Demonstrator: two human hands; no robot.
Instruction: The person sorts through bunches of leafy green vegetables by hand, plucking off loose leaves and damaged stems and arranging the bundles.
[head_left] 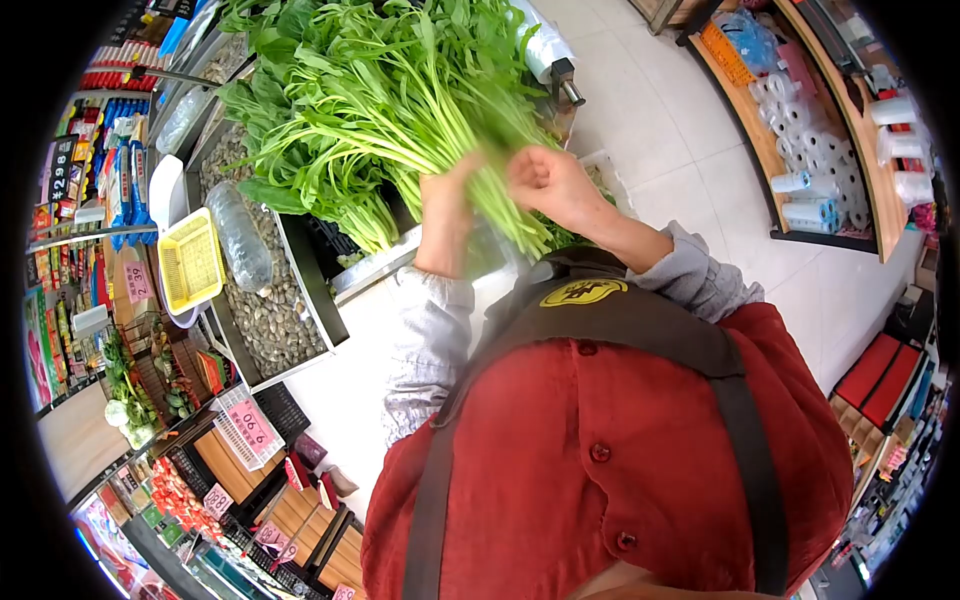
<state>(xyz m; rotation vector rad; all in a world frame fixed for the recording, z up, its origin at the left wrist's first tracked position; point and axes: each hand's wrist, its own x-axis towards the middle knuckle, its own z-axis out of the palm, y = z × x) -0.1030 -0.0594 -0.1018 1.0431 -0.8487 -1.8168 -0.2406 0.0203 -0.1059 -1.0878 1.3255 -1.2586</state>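
My left hand [447, 200] is closed round the stems of a bunch of long leafy greens [455, 135], whose stem ends point down toward my apron. To the right of these stems is my right hand [562, 185], its fingers curled in a pinch. A green blur lies just above the right fingertips, and I cannot make out what they hold. More leafy greens [300, 60] are heaped beneath and beyond the bunch on the display stand. A tied bundle of greens [362, 222] lies at the stand's near edge.
On the left, a metal tray of shellfish [270, 330] holds a clear plastic bottle [238, 235]. Beside it sits a yellow basket [190, 262]. A roll of plastic bags [543, 45] is at the stand's right corner. Wooden shelves with paper rolls [815, 150] stand across the tiled floor.
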